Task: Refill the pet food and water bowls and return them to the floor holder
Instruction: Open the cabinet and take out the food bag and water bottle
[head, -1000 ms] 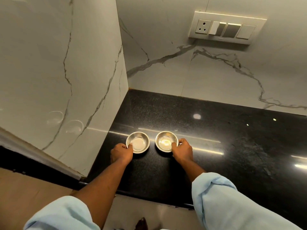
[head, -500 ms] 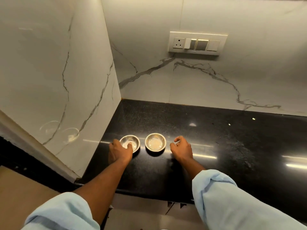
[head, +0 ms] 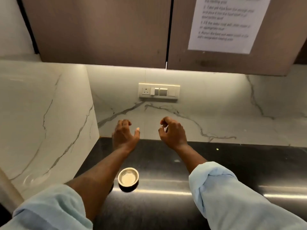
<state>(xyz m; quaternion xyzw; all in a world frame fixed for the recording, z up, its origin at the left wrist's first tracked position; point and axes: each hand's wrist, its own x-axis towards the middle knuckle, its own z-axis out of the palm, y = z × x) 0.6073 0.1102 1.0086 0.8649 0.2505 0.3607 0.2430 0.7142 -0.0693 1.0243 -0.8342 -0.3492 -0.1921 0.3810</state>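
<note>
Both hands [head: 125, 135] [head: 172, 131] empty (raised), bowl [head: 128, 178] near counter [head: 232, 163] edge.

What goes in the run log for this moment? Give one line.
left hand: open, raised, empty | right hand: open, raised, empty | small round steel bowl: on black countertop | second bowl: unseen

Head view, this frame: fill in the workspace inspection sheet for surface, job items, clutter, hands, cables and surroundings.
Surface: black polished countertop, glossy, with streaks of reflected light.
Job's things: one steel bowl upright on the counter, beside the left forearm; no food or water can be made out inside. No second bowl or floor holder visible.
Clutter: nothing seen.
Hands: left hand and right hand raised above the counter, fingers curled, both empty.
Cables: nothing seen.
Surroundings: marble walls; switch panel with socket; brown wall cabinets overhead; printed sheet stuck on one door, text blurred.
</note>
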